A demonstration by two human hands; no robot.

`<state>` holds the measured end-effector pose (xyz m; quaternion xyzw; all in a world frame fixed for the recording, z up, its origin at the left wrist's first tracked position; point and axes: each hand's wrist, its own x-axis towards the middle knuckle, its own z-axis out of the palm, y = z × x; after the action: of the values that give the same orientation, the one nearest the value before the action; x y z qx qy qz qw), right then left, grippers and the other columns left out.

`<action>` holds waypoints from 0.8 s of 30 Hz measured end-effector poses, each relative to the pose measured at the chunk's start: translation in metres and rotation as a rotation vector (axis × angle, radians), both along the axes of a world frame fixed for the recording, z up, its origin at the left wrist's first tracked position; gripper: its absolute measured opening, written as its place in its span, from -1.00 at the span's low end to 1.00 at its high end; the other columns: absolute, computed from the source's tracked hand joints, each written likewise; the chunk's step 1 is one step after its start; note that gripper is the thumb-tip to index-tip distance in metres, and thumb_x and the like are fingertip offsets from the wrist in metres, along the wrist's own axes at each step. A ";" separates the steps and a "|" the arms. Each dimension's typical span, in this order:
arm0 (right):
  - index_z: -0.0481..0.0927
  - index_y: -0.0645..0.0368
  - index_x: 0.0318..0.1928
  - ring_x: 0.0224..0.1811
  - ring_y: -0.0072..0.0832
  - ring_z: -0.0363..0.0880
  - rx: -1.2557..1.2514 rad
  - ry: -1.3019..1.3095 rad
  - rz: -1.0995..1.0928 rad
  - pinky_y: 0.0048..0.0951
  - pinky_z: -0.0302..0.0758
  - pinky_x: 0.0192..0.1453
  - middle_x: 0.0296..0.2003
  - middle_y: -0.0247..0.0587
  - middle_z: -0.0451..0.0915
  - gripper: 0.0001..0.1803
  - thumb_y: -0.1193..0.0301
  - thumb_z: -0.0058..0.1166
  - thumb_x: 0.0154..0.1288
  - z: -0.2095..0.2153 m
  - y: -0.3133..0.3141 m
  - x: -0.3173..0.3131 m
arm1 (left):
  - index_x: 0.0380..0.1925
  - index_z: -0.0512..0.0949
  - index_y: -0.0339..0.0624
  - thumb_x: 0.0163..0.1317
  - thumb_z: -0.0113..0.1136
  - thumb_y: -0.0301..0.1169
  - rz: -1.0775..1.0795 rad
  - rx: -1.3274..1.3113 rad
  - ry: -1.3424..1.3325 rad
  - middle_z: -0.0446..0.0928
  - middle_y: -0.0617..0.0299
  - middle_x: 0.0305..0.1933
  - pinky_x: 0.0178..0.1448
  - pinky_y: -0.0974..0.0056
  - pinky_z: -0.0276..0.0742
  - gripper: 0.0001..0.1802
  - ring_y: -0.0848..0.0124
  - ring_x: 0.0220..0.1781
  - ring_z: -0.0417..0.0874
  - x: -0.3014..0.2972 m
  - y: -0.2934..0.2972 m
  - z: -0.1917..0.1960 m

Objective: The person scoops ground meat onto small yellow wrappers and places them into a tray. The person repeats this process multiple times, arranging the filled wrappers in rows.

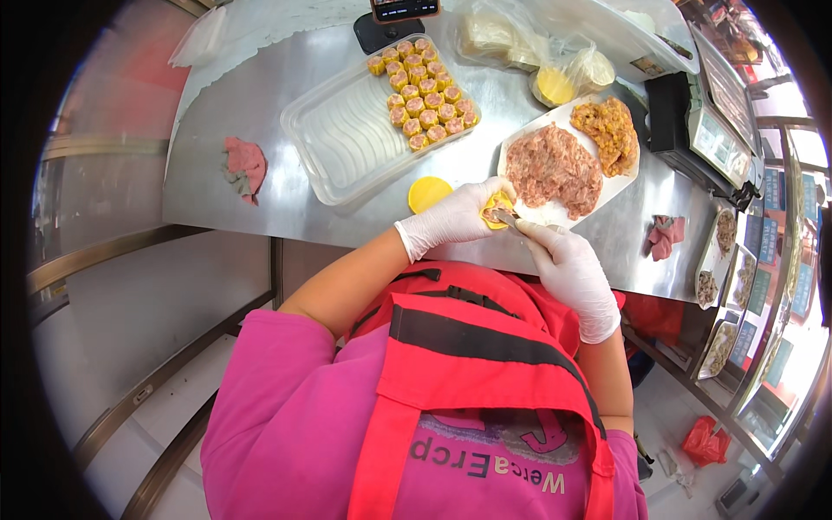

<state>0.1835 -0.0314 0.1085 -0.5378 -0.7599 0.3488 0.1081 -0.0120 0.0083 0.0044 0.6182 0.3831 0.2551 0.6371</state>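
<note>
White-gloved left hand (451, 215) curled round a yellow wrapper (497, 203), seemingly for support | right hand (572, 267) wrapped on a metal spreader (503, 216), tip at the wrapper | meat platter (619, 184) just beyond, presumably for short reach | dumplings (425, 100) crowded upright in the tray (334, 143) over there, likely propping each other

Open steel on the left, crowding on the right.
A broad lane of table (282, 130) parts the pink rag (245, 169) from the tray (334, 130). Tray and plate (544, 211) leave a slimmer gap — left hand (464, 212) and yellow disc (428, 194) at its near end, bags (498, 39) beyond — and the plate obstructs the right hand (568, 267) forward.
</note>
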 end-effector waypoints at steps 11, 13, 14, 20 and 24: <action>0.61 0.13 -0.06 -0.27 -0.03 0.59 -0.002 -0.098 0.099 -0.16 0.51 -0.15 -0.35 0.07 0.60 -0.71 0.48 -0.03 0.22 0.032 0.007 0.008 | 0.12 0.36 -0.15 0.06 0.26 -0.50 -0.173 -0.190 -0.089 0.48 0.21 -0.08 0.10 0.36 0.44 -0.44 0.47 0.03 0.48 0.015 0.010 0.037; 0.61 0.13 -0.05 -0.28 -0.03 0.59 -0.008 -0.083 0.093 -0.17 0.51 -0.16 -0.36 0.07 0.59 -0.71 0.48 -0.03 0.22 0.035 0.007 0.008 | 0.11 0.37 -0.15 0.03 0.28 -0.50 -0.167 -0.002 -0.182 0.47 0.21 -0.06 0.13 0.34 0.43 -0.43 0.47 0.05 0.47 0.019 0.010 0.026; 0.60 0.14 -0.05 -0.28 -0.03 0.59 -0.016 -0.080 0.092 -0.17 0.51 -0.16 -0.36 0.07 0.59 -0.71 0.48 -0.03 0.23 0.037 0.009 0.008 | 0.14 0.34 -0.14 0.02 0.29 -0.51 -0.180 0.009 -0.154 0.47 0.20 -0.03 0.15 0.33 0.43 -0.38 0.46 0.07 0.47 0.020 0.011 0.022; 0.57 0.17 -0.02 -0.23 -0.03 0.59 0.000 0.066 -0.001 -0.24 0.51 -0.14 -0.31 0.06 0.59 -0.72 0.50 -0.02 0.27 0.033 0.009 0.011 | 0.36 0.09 -0.09 -0.06 0.35 -0.48 -0.087 0.110 -0.318 0.35 0.06 0.21 0.19 0.22 0.43 -0.06 0.32 0.16 0.46 0.005 0.016 0.040; 0.56 0.18 -0.01 -0.19 -0.04 0.59 0.046 0.164 -0.028 -0.27 0.51 -0.10 -0.26 0.06 0.59 -0.73 0.52 -0.02 0.28 0.025 0.007 0.007 | 0.31 0.19 -0.05 -0.04 0.34 -0.56 -0.112 -0.117 -0.169 0.42 0.25 0.03 0.08 0.34 0.48 -0.13 0.48 0.03 0.47 -0.012 0.016 0.028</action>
<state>0.1905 -0.0247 0.1337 -0.5154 -0.7487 0.3725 0.1874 -0.0242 0.0247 0.0320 0.5767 0.3073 0.2477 0.7153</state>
